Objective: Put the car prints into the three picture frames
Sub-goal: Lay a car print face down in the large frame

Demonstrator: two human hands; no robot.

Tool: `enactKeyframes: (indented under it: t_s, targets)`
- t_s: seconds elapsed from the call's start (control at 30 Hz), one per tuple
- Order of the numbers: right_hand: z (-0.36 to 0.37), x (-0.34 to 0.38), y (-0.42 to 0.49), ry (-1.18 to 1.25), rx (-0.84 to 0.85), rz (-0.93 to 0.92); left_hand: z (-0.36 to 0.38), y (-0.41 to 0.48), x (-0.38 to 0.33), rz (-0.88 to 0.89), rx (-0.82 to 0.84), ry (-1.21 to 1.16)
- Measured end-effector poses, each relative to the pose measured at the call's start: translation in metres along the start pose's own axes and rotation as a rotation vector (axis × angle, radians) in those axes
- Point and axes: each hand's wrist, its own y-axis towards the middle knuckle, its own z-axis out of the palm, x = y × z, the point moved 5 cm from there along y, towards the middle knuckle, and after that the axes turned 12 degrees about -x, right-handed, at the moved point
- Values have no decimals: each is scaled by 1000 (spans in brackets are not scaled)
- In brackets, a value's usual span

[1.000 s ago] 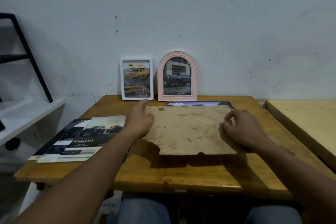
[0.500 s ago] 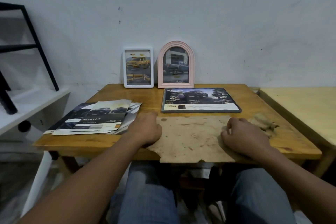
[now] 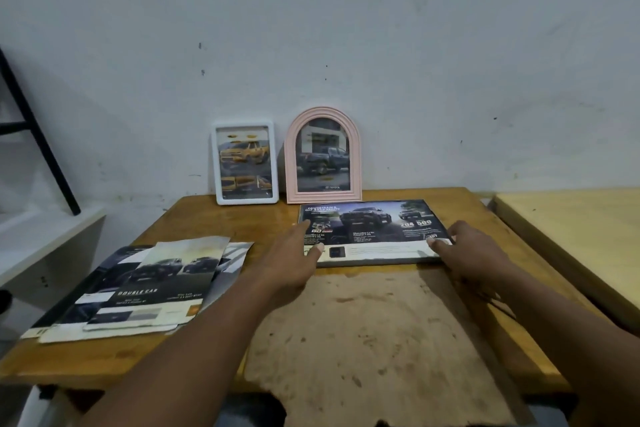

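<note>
Car prints are already behind glass in all three frames on the wooden surface (image 3: pixel 214 218). Largest thing on it is the stained brown backing board (image 3: pixel 381 340), lying flat at the near edge and overhanging it, its front edge ragged. Just beyond the board lies the wide landscape frame (image 3: pixel 372 232), flat and face up, showing dark pickup trucks and white text. A loose stack of car brochures (image 3: pixel 138 284) is fanned out on the left part of the surface, well apart from the frames. At the back, leaning upright against the white wall (image 3: pixel 346 28), stand the pink arched frame (image 3: pixel 323 156) with a dark pickup print and, just beside it on the left, the white rectangular frame (image 3: pixel 245 163) with a yellow truck print. The left hand (image 3: pixel 294 260) is spread flat, fingers extended, its thumb touching the landscape frame's near left corner. The right hand (image 3: pixel 467 253) has its fingers curled over the frame's near right corner, thumb on the glass; whether it clamps the edge cannot be told.
</note>
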Motion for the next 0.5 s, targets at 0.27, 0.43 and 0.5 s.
enactKeyframes:
  t_s: [0.27,0.43,0.5]
  targets:
    - [26,45,0,-59,-11,-145,-19,10,31,-4,-75,330]
    - [48,73,-7,-71,16,-161,-30,12,57,-70,-69,436]
    - [52,76,-8,-95,0,-130,-28,11,59,-54,-96,455]
